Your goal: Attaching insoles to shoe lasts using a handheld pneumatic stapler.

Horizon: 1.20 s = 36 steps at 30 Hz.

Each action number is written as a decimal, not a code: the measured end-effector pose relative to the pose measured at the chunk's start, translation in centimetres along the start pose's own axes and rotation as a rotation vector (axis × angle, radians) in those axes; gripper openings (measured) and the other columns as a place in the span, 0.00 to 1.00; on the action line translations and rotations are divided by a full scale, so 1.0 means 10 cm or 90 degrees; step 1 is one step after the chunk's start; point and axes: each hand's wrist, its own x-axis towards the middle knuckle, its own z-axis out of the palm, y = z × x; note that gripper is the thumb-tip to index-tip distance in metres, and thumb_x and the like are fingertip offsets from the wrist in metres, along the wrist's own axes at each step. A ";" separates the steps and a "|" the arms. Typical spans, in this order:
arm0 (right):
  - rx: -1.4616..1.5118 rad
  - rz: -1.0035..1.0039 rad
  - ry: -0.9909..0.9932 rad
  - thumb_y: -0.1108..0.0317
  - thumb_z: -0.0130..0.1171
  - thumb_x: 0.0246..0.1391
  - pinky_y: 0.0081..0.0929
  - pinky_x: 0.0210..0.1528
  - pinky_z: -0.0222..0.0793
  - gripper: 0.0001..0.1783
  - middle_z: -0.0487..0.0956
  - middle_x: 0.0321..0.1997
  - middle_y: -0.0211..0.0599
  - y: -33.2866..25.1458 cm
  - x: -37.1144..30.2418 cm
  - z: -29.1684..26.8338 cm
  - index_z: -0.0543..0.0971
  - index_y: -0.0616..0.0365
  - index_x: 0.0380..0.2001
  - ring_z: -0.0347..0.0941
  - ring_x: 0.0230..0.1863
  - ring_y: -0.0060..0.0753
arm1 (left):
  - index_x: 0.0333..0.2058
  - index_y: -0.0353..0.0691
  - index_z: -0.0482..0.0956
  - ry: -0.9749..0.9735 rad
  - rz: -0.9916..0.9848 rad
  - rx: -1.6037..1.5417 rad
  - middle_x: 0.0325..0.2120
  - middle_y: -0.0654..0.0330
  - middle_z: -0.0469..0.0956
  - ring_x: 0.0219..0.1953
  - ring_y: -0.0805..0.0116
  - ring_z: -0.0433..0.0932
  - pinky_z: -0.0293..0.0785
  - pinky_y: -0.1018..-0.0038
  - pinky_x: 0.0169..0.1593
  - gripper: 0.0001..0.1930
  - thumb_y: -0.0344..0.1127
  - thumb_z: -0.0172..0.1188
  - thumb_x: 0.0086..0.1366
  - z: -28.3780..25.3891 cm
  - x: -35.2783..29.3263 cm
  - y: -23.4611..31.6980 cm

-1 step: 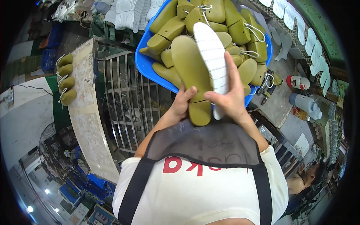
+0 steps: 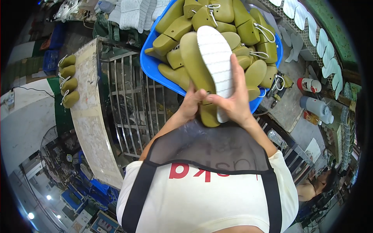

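Over the near side of a blue tub [image 2: 147,70] I hold an olive-green shoe last [image 2: 191,56], its flat sole facing up. My left hand [image 2: 189,103] grips it by the left side near the heel, thumb on top. A white insole [image 2: 215,52] with thin dark lines lies against the last, covering the right part of its sole. My right hand [image 2: 237,99] pinches the insole, thumb across its lower part and fingers along the right edge. More green lasts [image 2: 248,33], several with white cord loops, fill the tub.
Left of the tub are a metal-bar rack [image 2: 124,105] and a worn board [image 2: 87,120] carrying several lasts [image 2: 70,99]. White insoles [image 2: 134,15] are piled at the back; others [image 2: 326,64] line the right. A red-and-white jar [image 2: 309,85] and plastic jug [image 2: 315,108] stand right. Another person [image 2: 316,184] is lower right.
The insole has shifted left with my right hand and now covers more of the last's sole. The last has turned and tilted slightly in my left hand.
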 end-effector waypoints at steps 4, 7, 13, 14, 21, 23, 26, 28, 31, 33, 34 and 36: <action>0.012 -0.021 0.009 0.69 0.63 0.47 0.38 0.70 0.40 0.53 0.45 0.71 0.56 -0.05 -0.28 0.03 0.41 0.63 0.68 0.42 0.72 0.51 | 0.65 0.39 0.46 -0.041 0.039 0.078 0.58 0.53 0.61 0.59 0.60 0.64 0.62 0.65 0.60 0.44 0.48 0.63 0.57 0.14 0.16 0.02; 0.359 -0.010 0.121 0.71 0.59 0.48 0.38 0.72 0.32 0.53 0.40 0.73 0.51 -0.09 -0.37 -0.13 0.36 0.57 0.69 0.36 0.74 0.46 | 0.63 0.36 0.50 -0.112 -0.125 0.063 0.56 0.52 0.65 0.58 0.61 0.66 0.63 0.66 0.59 0.42 0.43 0.62 0.54 0.17 0.18 0.01; 0.650 0.279 -0.092 0.66 0.66 0.38 0.39 0.60 0.65 0.44 0.71 0.57 0.48 -0.31 -0.13 -0.69 0.62 0.65 0.60 0.70 0.57 0.44 | 0.65 0.37 0.45 -0.234 -0.274 0.168 0.60 0.53 0.59 0.62 0.63 0.59 0.55 0.66 0.63 0.53 0.41 0.70 0.45 0.39 -0.16 -0.05; 0.650 0.278 -0.074 0.66 0.66 0.38 0.39 0.60 0.65 0.44 0.71 0.57 0.48 -0.33 -0.14 -0.69 0.62 0.65 0.60 0.70 0.57 0.44 | 0.66 0.37 0.44 -0.299 -0.266 0.193 0.61 0.53 0.58 0.62 0.63 0.58 0.54 0.66 0.64 0.56 0.41 0.72 0.43 0.39 -0.15 -0.03; 0.684 0.275 -0.047 0.70 0.63 0.40 0.33 0.52 0.71 0.30 0.78 0.46 0.43 -0.39 -0.21 -0.76 0.71 0.65 0.50 0.76 0.48 0.35 | 0.60 0.36 0.55 -0.269 -0.298 0.329 0.53 0.55 0.65 0.56 0.64 0.65 0.62 0.67 0.57 0.49 0.33 0.73 0.39 0.57 -0.12 0.01; 0.676 0.281 -0.042 0.70 0.63 0.39 0.33 0.52 0.72 0.30 0.78 0.46 0.43 -0.33 -0.20 -0.76 0.71 0.65 0.50 0.76 0.48 0.35 | 0.55 0.35 0.64 -0.243 -0.278 0.313 0.47 0.56 0.72 0.50 0.66 0.72 0.70 0.68 0.52 0.41 0.29 0.71 0.39 0.56 -0.12 -0.05; 0.699 0.265 -0.052 0.71 0.63 0.39 0.33 0.52 0.72 0.31 0.77 0.47 0.43 -0.21 -0.21 -0.75 0.70 0.65 0.51 0.75 0.48 0.35 | 0.55 0.35 0.64 -0.248 -0.262 0.303 0.46 0.58 0.72 0.49 0.67 0.72 0.70 0.69 0.51 0.40 0.29 0.69 0.39 0.51 -0.09 -0.11; 0.708 0.243 -0.050 0.68 0.61 0.45 0.35 0.57 0.68 0.30 0.76 0.50 0.46 -0.14 -0.20 -0.74 0.68 0.65 0.53 0.73 0.52 0.38 | 0.55 0.35 0.65 -0.265 -0.263 0.306 0.45 0.58 0.73 0.48 0.67 0.73 0.70 0.70 0.51 0.39 0.29 0.69 0.40 0.47 -0.06 -0.14; 0.813 0.194 0.062 0.60 0.59 0.52 0.37 0.60 0.66 0.33 0.74 0.53 0.48 0.24 -0.16 -0.66 0.64 0.65 0.58 0.70 0.57 0.42 | 0.55 0.34 0.65 -0.195 -0.287 0.287 0.44 0.57 0.74 0.47 0.68 0.73 0.70 0.70 0.50 0.38 0.30 0.68 0.42 0.34 -0.16 -0.13; 0.638 0.112 0.339 0.67 0.45 0.63 0.34 0.60 0.64 0.21 0.72 0.55 0.49 1.02 -0.19 -1.17 0.65 0.65 0.57 0.70 0.55 0.40 | 0.55 0.33 0.66 -0.154 -0.248 0.254 0.43 0.57 0.75 0.46 0.67 0.74 0.70 0.70 0.50 0.37 0.30 0.67 0.43 0.33 -0.22 -0.07; 0.332 0.174 0.525 0.64 0.49 0.61 0.36 0.58 0.64 0.22 0.71 0.56 0.49 1.59 -0.38 -1.55 0.68 0.66 0.54 0.71 0.54 0.40 | 0.58 0.34 0.61 -0.117 -0.273 0.250 0.47 0.56 0.72 0.49 0.66 0.72 0.67 0.69 0.53 0.41 0.31 0.69 0.43 0.32 -0.25 -0.03; -0.411 0.501 0.549 0.50 0.62 0.49 0.39 0.59 0.62 0.37 0.70 0.56 0.54 2.89 -1.26 -2.40 0.70 0.67 0.55 0.67 0.58 0.48 | 0.58 0.33 0.59 -0.057 -0.282 0.242 0.48 0.55 0.72 0.50 0.64 0.72 0.68 0.68 0.54 0.42 0.33 0.70 0.44 0.36 -0.27 0.01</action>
